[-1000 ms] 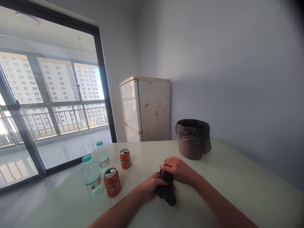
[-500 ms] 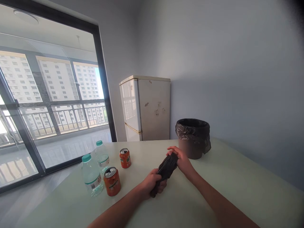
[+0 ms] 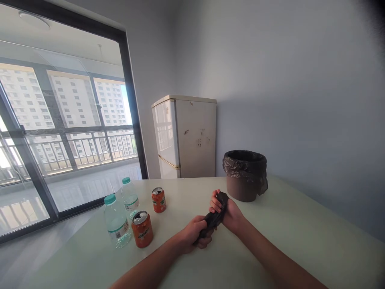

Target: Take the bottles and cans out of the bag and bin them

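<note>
Black plastic bag (image 3: 214, 219), scrunched into a narrow bundle, sitting between 5 and 6 o'clock in the view and slanting roughly from 7 up to 1. Seen against the pale green table (image 3: 288, 241); can't really tell about contact with the surface underneath.

Gripped from both ends, btw. Left hand (image 3: 193, 233) closed around the 7 o'clock end, thumb laid over the top, fingers curled beneath. Right hand (image 3: 231, 212) wrapped around the 1 o'clock end, fingers folded in on the near end of the plastic, with a bit of black poking out above.

Now going round the clock from the bag. Between 1 and 2: brown trash can (image 3: 240, 189), upright, with a black bin liner (image 3: 240, 167) folded over its rim and drooping lower on the right side. Pretty near the right hand, but not touching. Between 9 and 10: orange soda can (image 3: 159, 202), upright. Almost dead on 9: front orange soda can (image 3: 142, 233), also upright, dark opening visible in its top. Just beyond, also around 9: near clear plastic bottle (image 3: 116, 220) and far clear plastic bottle (image 3: 130, 200), both standing with teal caps on.

Further back, around 11 to 12: old white refrigerator (image 3: 195, 136), dark scuffs on its side. Out at 10: dark-framed glass door (image 3: 129, 96).
</note>
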Demonstrator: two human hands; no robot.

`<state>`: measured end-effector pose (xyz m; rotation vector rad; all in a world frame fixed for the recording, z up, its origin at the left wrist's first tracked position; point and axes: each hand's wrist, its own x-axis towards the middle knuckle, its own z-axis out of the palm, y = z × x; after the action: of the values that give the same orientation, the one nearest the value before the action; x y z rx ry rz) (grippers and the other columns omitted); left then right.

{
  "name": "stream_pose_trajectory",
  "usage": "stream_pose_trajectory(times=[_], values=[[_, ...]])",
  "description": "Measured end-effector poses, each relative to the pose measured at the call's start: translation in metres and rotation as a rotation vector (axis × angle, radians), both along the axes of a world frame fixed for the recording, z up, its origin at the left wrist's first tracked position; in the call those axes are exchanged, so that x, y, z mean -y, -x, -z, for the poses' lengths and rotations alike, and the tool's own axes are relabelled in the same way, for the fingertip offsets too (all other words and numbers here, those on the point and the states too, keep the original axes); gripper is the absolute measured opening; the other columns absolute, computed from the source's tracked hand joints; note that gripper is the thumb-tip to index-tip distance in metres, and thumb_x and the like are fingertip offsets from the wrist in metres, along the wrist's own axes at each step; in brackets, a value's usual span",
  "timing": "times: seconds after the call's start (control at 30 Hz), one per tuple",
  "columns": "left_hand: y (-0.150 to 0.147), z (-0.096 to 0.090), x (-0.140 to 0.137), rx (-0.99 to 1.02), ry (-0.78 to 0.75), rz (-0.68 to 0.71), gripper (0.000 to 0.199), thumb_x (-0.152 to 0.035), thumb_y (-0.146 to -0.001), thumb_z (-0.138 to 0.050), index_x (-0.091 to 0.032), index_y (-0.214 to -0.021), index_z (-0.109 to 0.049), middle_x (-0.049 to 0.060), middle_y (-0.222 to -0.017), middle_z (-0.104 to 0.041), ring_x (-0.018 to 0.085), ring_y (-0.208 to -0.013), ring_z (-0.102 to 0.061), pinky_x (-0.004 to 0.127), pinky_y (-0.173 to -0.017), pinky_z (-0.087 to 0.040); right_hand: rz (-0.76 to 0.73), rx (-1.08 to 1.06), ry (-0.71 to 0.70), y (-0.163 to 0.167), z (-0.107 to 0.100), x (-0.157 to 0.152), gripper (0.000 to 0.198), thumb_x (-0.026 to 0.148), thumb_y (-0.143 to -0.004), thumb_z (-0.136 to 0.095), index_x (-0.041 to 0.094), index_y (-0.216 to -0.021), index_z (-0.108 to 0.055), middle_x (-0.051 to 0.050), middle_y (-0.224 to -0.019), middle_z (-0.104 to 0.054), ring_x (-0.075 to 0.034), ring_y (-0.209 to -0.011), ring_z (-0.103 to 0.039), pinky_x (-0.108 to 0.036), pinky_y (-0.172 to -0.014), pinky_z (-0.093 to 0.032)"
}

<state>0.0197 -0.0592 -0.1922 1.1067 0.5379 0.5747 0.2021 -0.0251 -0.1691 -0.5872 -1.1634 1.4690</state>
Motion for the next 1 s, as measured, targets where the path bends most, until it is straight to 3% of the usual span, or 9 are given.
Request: stream_pose_trajectory(times=[0.13, 0.2, 0.3, 0.47, 0.57, 0.7, 0.83, 0.93, 1.0], values=[[-0.002, -0.001, 0.003, -0.033, -0.015, -0.016, 0.020, -0.028, -0.073, -0.059, -0.017, -0.090, -0.056, -0.007, -0.063, -0.038, 0.003, -0.042, -0.022, 0.021, -0.040, -0.010, -0.002, -0.028, 0.052, 0.002, 0.001, 0.002, 0.027, 0.050, -0.093, -0.051, 0.025, -0.083, -0.049, 0.008, -0.056, -0.029, -0.014, -0.050, -0.029, -0.032, -0.060, -0.039], [-0.004, -0.001, 0.004, -0.028, -0.020, -0.059, 0.020, -0.029, -0.074, -0.059, -0.017, -0.089, -0.055, -0.008, -0.062, -0.038, 0.003, -0.041, -0.022, 0.021, -0.041, -0.010, 0.041, 0.004, 0.094, 0.001, 0.002, 0.003, 0.028, 0.051, -0.092, -0.057, 0.023, -0.088, -0.055, 0.005, -0.058, -0.045, -0.015, -0.055, -0.043, -0.031, -0.063, -0.041], [-0.005, -0.002, 0.002, 0.030, -0.010, -0.157, 0.019, -0.030, -0.073, -0.058, -0.020, -0.086, -0.049, -0.008, -0.062, -0.037, 0.004, -0.041, -0.021, 0.021, -0.040, -0.009, 0.087, 0.059, 0.104, -0.006, 0.002, 0.001, 0.031, 0.047, -0.088, -0.066, 0.021, -0.103, -0.060, -0.004, -0.085, -0.068, -0.020, -0.079, -0.062, -0.032, -0.073, -0.046], [-0.001, -0.001, -0.007, 0.207, -0.014, -0.354, 0.023, -0.029, -0.073, -0.060, -0.022, -0.080, -0.039, -0.009, -0.065, -0.036, 0.003, -0.043, -0.020, 0.020, -0.039, -0.009, -0.152, 0.078, -0.018, -0.021, -0.003, 0.001, 0.036, 0.042, -0.091, -0.061, 0.024, -0.122, -0.063, -0.011, -0.126, -0.068, -0.027, -0.120, -0.060, -0.042, -0.096, -0.049], [0.000, 0.001, -0.008, 0.180, -0.005, -0.327, 0.022, -0.029, -0.075, -0.061, -0.022, -0.081, -0.040, -0.008, -0.065, -0.036, 0.004, -0.043, -0.022, 0.019, -0.039, -0.010, -0.329, 0.111, -0.012, -0.015, -0.002, 0.010, 0.041, 0.052, -0.095, -0.060, 0.022, -0.122, -0.066, -0.014, -0.134, -0.066, -0.029, -0.126, -0.058, -0.048, -0.103, -0.047], [-0.004, 0.006, 0.000, 0.050, 0.035, -0.098, 0.018, -0.032, -0.078, -0.059, -0.021, -0.084, -0.045, -0.007, -0.065, -0.040, 0.004, -0.043, -0.024, 0.021, -0.040, -0.010, -0.286, 0.136, 0.086, 0.006, 0.001, 0.027, 0.046, 0.054, -0.091, -0.070, 0.020, -0.121, -0.067, -0.014, -0.125, -0.071, -0.027, -0.117, -0.065, -0.046, -0.106, -0.046], [-0.005, 0.007, 0.005, 0.014, 0.032, 0.030, 0.019, -0.036, -0.083, -0.058, -0.018, -0.089, -0.053, -0.005, -0.069, -0.040, 0.004, -0.044, -0.023, 0.022, -0.041, -0.010, -0.102, 0.172, 0.147, 0.020, 0.002, 0.029, 0.043, 0.060, -0.091, -0.067, 0.017, -0.096, -0.067, -0.011, -0.095, -0.075, -0.024, -0.089, -0.070, -0.040, -0.088, -0.052], [-0.002, 0.004, 0.003, 0.009, 0.056, -0.008, 0.022, -0.038, -0.083, -0.059, -0.018, -0.092, -0.053, -0.006, -0.070, -0.040, 0.004, -0.045, -0.022, 0.022, -0.042, -0.009, 0.048, 0.267, 0.023, 0.016, 0.005, 0.021, 0.040, 0.057, -0.095, -0.059, 0.018, -0.090, -0.064, -0.009, -0.086, -0.074, -0.022, -0.076, -0.067, -0.038, -0.077, -0.051], [-0.001, 0.003, 0.000, 0.019, 0.064, -0.038, 0.023, -0.039, -0.083, -0.060, -0.018, -0.091, -0.054, -0.006, -0.070, -0.040, 0.004, -0.045, -0.022, 0.022, -0.042, -0.008, 0.132, 0.479, -0.193, 0.009, 0.006, 0.015, 0.027, 0.043, -0.097, -0.055, 0.019, -0.088, -0.062, -0.007, -0.083, -0.071, -0.021, -0.073, -0.063, -0.036, -0.072, -0.048]])
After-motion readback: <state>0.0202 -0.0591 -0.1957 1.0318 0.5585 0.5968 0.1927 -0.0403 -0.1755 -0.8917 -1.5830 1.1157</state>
